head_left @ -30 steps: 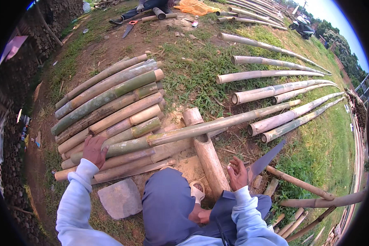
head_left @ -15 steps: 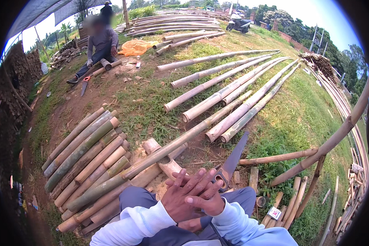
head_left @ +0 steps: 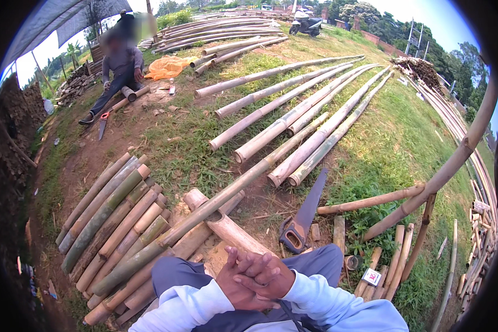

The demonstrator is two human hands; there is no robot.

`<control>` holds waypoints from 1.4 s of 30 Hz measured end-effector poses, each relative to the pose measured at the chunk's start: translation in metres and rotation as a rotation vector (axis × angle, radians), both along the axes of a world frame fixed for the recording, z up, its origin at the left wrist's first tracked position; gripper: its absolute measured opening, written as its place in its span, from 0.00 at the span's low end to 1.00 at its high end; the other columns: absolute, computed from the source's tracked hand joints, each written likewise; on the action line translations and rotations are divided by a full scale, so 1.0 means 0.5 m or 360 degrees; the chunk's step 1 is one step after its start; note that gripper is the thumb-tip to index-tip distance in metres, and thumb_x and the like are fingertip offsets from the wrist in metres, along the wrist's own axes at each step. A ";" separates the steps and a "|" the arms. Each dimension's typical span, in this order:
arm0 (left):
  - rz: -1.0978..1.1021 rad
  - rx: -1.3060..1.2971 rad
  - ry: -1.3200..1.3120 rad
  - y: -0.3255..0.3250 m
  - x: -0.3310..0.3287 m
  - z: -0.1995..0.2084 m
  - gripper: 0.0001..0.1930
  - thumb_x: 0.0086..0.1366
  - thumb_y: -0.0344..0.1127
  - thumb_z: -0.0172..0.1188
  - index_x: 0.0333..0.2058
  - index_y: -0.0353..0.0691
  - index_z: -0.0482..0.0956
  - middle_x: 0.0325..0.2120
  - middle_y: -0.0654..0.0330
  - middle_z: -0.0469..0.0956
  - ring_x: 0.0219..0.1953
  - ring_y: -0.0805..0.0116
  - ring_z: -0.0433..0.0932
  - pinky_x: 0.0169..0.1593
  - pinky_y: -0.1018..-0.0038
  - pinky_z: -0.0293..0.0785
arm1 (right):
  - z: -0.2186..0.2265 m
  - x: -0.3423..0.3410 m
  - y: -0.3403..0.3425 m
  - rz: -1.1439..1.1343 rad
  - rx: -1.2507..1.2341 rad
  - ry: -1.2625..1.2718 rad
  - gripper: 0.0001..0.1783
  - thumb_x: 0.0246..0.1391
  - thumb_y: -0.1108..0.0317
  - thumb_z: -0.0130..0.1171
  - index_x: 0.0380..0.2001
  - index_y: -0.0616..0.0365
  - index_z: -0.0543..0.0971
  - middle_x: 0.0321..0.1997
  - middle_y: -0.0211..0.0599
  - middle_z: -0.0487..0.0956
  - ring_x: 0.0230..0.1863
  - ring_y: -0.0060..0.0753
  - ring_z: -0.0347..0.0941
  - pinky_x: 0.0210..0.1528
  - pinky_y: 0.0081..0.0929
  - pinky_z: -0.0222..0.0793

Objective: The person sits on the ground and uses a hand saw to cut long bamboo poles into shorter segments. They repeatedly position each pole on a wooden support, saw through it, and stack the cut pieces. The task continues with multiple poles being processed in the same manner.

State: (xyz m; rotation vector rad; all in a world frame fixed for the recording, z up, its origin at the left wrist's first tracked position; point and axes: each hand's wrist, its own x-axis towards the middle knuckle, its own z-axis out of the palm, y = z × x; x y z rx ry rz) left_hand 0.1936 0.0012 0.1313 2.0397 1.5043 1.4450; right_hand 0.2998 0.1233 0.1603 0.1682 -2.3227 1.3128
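Above my lap, my left hand point(head_left: 235, 285) and my right hand point(head_left: 279, 279) are clasped together with the fingers interlaced, closed on each other and no tool in them. Just beyond the right hand lies a handsaw point(head_left: 309, 206), its toothed blade pointing away and its handle near my knee. A long bamboo pole point(head_left: 255, 172) runs from the left of my legs toward the far right. It rests across a thick bamboo piece point(head_left: 235, 231) in front of my hands.
Cut bamboo lengths point(head_left: 108, 221) are stacked at my left. Long bamboo poles point(head_left: 293, 124) lie on the grass ahead. A leaning bamboo pole point(head_left: 437, 171) and a small white box point(head_left: 371, 276) are at my right. A person point(head_left: 122, 69) sits far left near a red-handled saw point(head_left: 103, 127).
My hands have drawn lower and closer to my body, with fingers now folded in rather than stretched out. The saw handle shows fully. The view has shifted slightly.
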 end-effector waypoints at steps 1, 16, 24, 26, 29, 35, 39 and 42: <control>0.0304 0.0009 0.0629 0.000 -0.009 0.041 0.51 0.52 0.69 0.66 0.73 0.63 0.58 0.75 0.55 0.50 0.78 0.46 0.35 0.76 0.43 0.28 | -0.001 0.002 0.008 -0.0008 0.0061 -0.0022 0.22 0.64 0.55 0.61 0.55 0.56 0.80 0.53 0.52 0.81 0.51 0.53 0.80 0.50 0.41 0.76; 0.0697 -0.0419 0.0295 0.009 -0.060 0.101 0.48 0.50 0.35 0.64 0.71 0.39 0.56 0.64 0.48 0.69 0.64 0.49 0.70 0.66 0.56 0.59 | -0.025 -0.030 -0.067 -0.0444 0.0339 -0.0083 0.36 0.58 0.35 0.60 0.29 0.66 0.78 0.25 0.47 0.76 0.26 0.50 0.73 0.30 0.42 0.67; 0.0165 -0.0471 -0.0226 -0.003 -0.029 0.107 0.39 0.52 0.33 0.63 0.65 0.37 0.66 0.51 0.44 0.78 0.51 0.39 0.78 0.54 0.55 0.75 | -0.015 0.003 -0.090 -0.0015 -0.1114 -0.0257 0.24 0.61 0.51 0.66 0.32 0.68 0.80 0.26 0.39 0.82 0.29 0.25 0.78 0.29 0.27 0.69; 0.0158 -0.0413 -0.0195 0.001 -0.030 0.110 0.37 0.51 0.32 0.63 0.64 0.38 0.69 0.48 0.44 0.79 0.48 0.40 0.79 0.52 0.56 0.76 | -0.041 0.009 -0.099 -0.0055 -0.1251 -0.0146 0.21 0.60 0.55 0.67 0.33 0.67 0.81 0.25 0.34 0.81 0.27 0.21 0.76 0.29 0.25 0.68; 0.0116 -0.0286 -0.0093 0.012 -0.034 0.095 0.35 0.50 0.30 0.63 0.62 0.37 0.71 0.48 0.43 0.79 0.47 0.42 0.79 0.51 0.57 0.76 | -0.084 0.012 -0.099 -0.0063 -0.1225 -0.0137 0.22 0.61 0.54 0.66 0.35 0.68 0.81 0.27 0.35 0.82 0.30 0.22 0.77 0.32 0.24 0.70; 0.0578 -0.0439 0.0289 -0.004 -0.066 0.113 0.30 0.51 0.32 0.68 0.55 0.36 0.75 0.39 0.50 0.81 0.38 0.52 0.81 0.44 0.62 0.76 | -0.001 0.002 -0.042 -0.0099 -0.0989 -0.0513 0.19 0.67 0.57 0.59 0.42 0.66 0.80 0.36 0.39 0.83 0.38 0.25 0.79 0.43 0.26 0.75; 0.0912 -0.0422 -0.0245 -0.024 -0.070 0.135 0.11 0.52 0.27 0.69 0.29 0.38 0.73 0.21 0.55 0.74 0.21 0.57 0.74 0.27 0.65 0.67 | -0.014 0.013 -0.023 -0.0519 -0.1232 -0.0166 0.18 0.70 0.60 0.53 0.44 0.69 0.79 0.39 0.38 0.82 0.40 0.25 0.77 0.48 0.25 0.72; 0.0980 -0.0378 -0.0187 -0.039 -0.074 0.111 0.15 0.53 0.23 0.66 0.18 0.38 0.66 0.13 0.55 0.65 0.14 0.56 0.68 0.20 0.65 0.61 | -0.017 0.025 -0.022 -0.0594 -0.1272 -0.0148 0.19 0.71 0.61 0.51 0.41 0.69 0.80 0.37 0.37 0.82 0.39 0.26 0.77 0.48 0.26 0.72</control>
